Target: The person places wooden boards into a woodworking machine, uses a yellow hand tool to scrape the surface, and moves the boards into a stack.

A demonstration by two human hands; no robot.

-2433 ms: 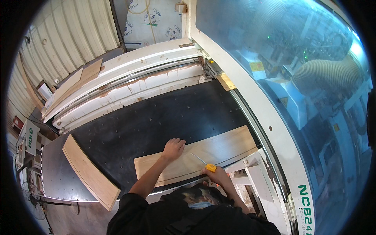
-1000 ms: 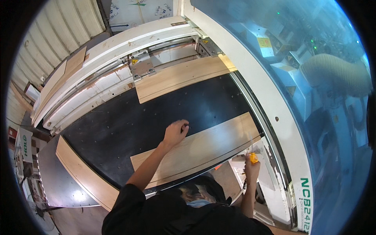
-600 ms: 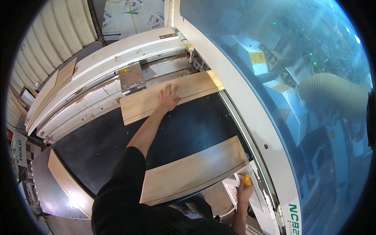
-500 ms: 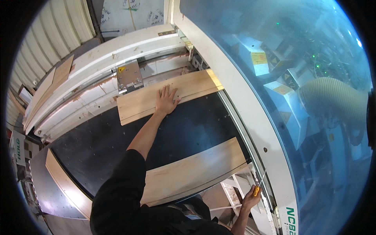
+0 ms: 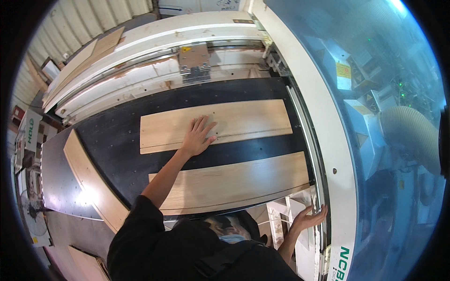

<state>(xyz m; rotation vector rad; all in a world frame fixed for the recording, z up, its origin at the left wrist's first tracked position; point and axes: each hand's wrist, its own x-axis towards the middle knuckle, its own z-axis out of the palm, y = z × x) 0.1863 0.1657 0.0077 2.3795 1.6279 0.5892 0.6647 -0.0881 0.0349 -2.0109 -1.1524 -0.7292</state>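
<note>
My left hand lies flat with fingers spread on a pale wooden board, which rests on the black machine table. A dark line runs along the board's near edge, and small holes dot its face. Closer to my body lies a second wooden board, parallel to the first with a strip of black table between them. At the lower right, my right hand is raised beside the metal guide rail, its fingers stretched out and thumb apart. Nothing shows in it.
A white gantry with a blue see-through cover spans the right, with a ribbed hose behind the cover. A metal clamp block sits on the far rail. Another board lies slanted at the left; a fan stands beyond.
The far board has slid toward me and away from the gantry, under my left hand. My right hand has opened; the yellow-handled screwdriver it held is out of sight.
</note>
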